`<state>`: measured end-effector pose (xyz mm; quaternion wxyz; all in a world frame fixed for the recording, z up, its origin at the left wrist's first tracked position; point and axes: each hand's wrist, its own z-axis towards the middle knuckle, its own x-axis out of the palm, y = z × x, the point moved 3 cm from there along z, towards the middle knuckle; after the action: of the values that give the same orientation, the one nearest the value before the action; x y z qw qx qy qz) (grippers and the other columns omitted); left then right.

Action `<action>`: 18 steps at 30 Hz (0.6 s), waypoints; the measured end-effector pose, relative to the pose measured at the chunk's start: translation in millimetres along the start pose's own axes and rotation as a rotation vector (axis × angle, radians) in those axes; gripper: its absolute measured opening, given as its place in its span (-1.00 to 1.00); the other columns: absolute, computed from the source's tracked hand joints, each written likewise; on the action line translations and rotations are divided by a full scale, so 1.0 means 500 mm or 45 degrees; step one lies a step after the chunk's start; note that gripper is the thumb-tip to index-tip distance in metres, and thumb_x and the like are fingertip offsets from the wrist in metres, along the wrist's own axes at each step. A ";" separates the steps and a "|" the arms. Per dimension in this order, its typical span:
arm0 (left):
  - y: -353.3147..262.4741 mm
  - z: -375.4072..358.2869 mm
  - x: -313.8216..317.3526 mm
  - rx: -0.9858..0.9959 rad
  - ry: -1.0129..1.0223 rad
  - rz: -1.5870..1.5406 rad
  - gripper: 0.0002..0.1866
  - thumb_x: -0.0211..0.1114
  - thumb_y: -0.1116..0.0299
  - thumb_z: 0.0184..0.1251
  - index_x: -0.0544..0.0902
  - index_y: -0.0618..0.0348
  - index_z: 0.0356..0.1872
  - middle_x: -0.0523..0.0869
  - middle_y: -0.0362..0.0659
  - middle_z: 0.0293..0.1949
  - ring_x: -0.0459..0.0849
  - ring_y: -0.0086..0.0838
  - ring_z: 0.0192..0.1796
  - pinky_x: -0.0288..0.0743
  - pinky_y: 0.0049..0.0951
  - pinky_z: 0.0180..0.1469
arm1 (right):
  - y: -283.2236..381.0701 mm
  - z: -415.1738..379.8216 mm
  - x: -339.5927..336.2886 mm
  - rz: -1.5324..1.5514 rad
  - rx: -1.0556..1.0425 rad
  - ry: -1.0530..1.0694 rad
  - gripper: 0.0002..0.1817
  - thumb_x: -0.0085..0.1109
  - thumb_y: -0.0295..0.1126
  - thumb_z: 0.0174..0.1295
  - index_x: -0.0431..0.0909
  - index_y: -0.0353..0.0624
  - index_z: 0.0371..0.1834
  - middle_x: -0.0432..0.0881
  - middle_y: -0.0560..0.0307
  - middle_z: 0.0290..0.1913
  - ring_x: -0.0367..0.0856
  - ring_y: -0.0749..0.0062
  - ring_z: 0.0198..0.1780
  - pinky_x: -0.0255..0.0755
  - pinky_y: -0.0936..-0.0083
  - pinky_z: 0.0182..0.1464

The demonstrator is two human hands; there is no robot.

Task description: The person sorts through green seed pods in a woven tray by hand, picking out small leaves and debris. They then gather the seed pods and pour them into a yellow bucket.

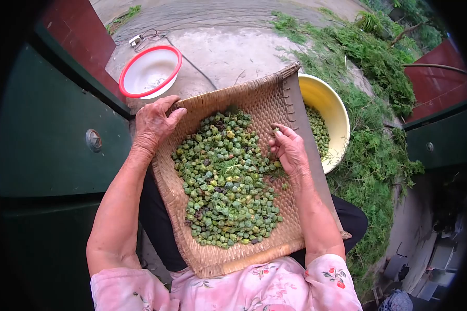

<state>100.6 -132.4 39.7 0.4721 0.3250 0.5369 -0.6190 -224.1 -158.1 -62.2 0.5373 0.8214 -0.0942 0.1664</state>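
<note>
A: ok so what were the hands up to?
B: left hand [155,123] had a grip on the far left corner of the woven tray [264,98], right hand [289,147] was pinching what looked like a small green pod [276,130] over its right side.
A: and around them?
B: a big pile of pods [228,186] sat in the tray, a yellow tub [338,116] with more stood to the right, leafy branches [368,192] past that, red-rimmed basin [154,65] far left.
</note>
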 end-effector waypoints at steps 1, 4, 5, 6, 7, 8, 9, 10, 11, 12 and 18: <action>0.001 -0.001 0.002 0.001 0.003 0.010 -0.59 0.33 0.07 0.11 0.67 0.08 -0.07 0.72 -0.09 -0.13 0.69 -0.23 -0.08 0.53 -0.29 0.01 | -0.006 -0.002 -0.004 0.144 0.053 0.028 -0.69 0.10 -0.47 0.28 0.46 -0.30 0.08 0.61 0.13 -0.25 0.59 0.56 -0.38 0.48 0.66 -0.40; -0.006 -0.005 -0.002 -0.003 -0.008 0.022 -0.58 0.33 0.07 0.11 0.66 0.08 -0.06 0.72 -0.09 -0.13 0.69 -0.23 -0.08 0.53 -0.30 0.01 | -0.013 -0.004 -0.009 0.252 0.087 0.048 -0.72 0.06 -0.47 0.30 0.42 -0.27 0.06 0.60 0.10 -0.29 0.61 0.47 -0.39 0.50 0.58 -0.40; -0.006 -0.005 -0.002 -0.006 -0.001 0.024 -0.58 0.33 0.07 0.11 0.66 0.08 -0.06 0.72 -0.09 -0.12 0.69 -0.23 -0.08 0.53 -0.30 0.01 | -0.014 -0.005 -0.011 0.287 0.097 0.048 -0.73 0.05 -0.47 0.30 0.41 -0.27 0.05 0.59 0.10 -0.31 0.62 0.44 -0.38 0.51 0.56 -0.40; -0.007 -0.005 -0.002 -0.008 0.005 0.026 -0.58 0.33 0.07 0.11 0.66 0.08 -0.06 0.72 -0.09 -0.12 0.69 -0.23 -0.08 0.53 -0.30 0.01 | -0.016 -0.003 -0.019 0.335 0.104 0.093 -0.73 0.04 -0.48 0.30 0.40 -0.26 0.04 0.58 0.11 -0.32 0.62 0.43 -0.38 0.52 0.53 -0.39; -0.007 -0.004 -0.002 -0.010 0.012 0.027 -0.57 0.33 0.07 0.11 0.66 0.09 -0.06 0.72 -0.09 -0.12 0.69 -0.24 -0.08 0.53 -0.30 0.01 | -0.015 0.000 -0.023 0.383 0.112 0.138 -0.74 0.03 -0.49 0.29 0.40 -0.25 0.04 0.58 0.11 -0.33 0.62 0.41 -0.38 0.52 0.51 -0.38; -0.007 -0.004 -0.001 -0.011 0.012 0.029 -0.57 0.33 0.07 0.11 0.66 0.09 -0.06 0.72 -0.09 -0.12 0.69 -0.24 -0.08 0.53 -0.30 0.01 | -0.015 0.003 -0.025 0.432 0.118 0.185 -0.74 0.02 -0.50 0.28 0.39 -0.25 0.03 0.57 0.12 -0.35 0.62 0.39 -0.38 0.53 0.48 -0.37; -0.006 -0.004 0.000 -0.011 0.013 0.032 -0.57 0.33 0.07 0.11 0.66 0.09 -0.05 0.72 -0.09 -0.12 0.69 -0.24 -0.08 0.53 -0.30 0.01 | -0.017 0.005 -0.030 0.412 0.097 0.130 -0.73 0.03 -0.50 0.27 0.39 -0.24 0.03 0.56 0.12 -0.35 0.62 0.40 -0.38 0.53 0.47 -0.37; -0.005 -0.003 0.000 -0.011 0.013 0.034 -0.57 0.33 0.07 0.11 0.66 0.09 -0.05 0.72 -0.09 -0.12 0.69 -0.24 -0.08 0.53 -0.31 0.01 | -0.007 0.000 -0.018 0.392 0.076 0.074 -0.72 0.04 -0.51 0.25 0.39 -0.23 0.03 0.56 0.13 -0.35 0.61 0.41 -0.39 0.53 0.47 -0.37; -0.006 -0.003 0.000 -0.014 0.014 0.037 -0.57 0.34 0.07 0.11 0.66 0.09 -0.05 0.72 -0.09 -0.12 0.69 -0.24 -0.08 0.53 -0.31 0.01 | 0.001 -0.006 -0.007 0.372 0.055 0.019 -0.71 0.04 -0.52 0.23 0.39 -0.23 0.03 0.55 0.13 -0.36 0.60 0.41 -0.40 0.52 0.46 -0.37; -0.008 -0.004 -0.001 -0.017 0.016 0.041 -0.57 0.34 0.07 0.10 0.66 0.09 -0.05 0.72 -0.09 -0.12 0.69 -0.24 -0.08 0.53 -0.31 0.01 | 0.008 -0.009 0.003 0.352 0.050 0.015 -0.70 0.06 -0.52 0.22 0.40 -0.23 0.04 0.55 0.14 -0.35 0.59 0.42 -0.40 0.52 0.46 -0.37; -0.009 -0.004 -0.001 -0.010 0.001 0.025 -0.58 0.35 0.08 0.10 0.66 0.10 -0.07 0.72 -0.08 -0.15 0.69 -0.22 -0.10 0.53 -0.28 0.00 | 0.021 0.024 0.047 -0.874 -0.203 0.006 -0.72 0.20 -0.56 0.08 0.58 -0.22 -0.09 0.56 0.12 -0.28 0.59 0.35 -0.30 0.50 0.43 -0.25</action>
<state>96.3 -130.6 41.2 0.4791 0.3287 0.5364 -0.6121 -203.5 -172.8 -48.8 0.6244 0.7604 0.1760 -0.0300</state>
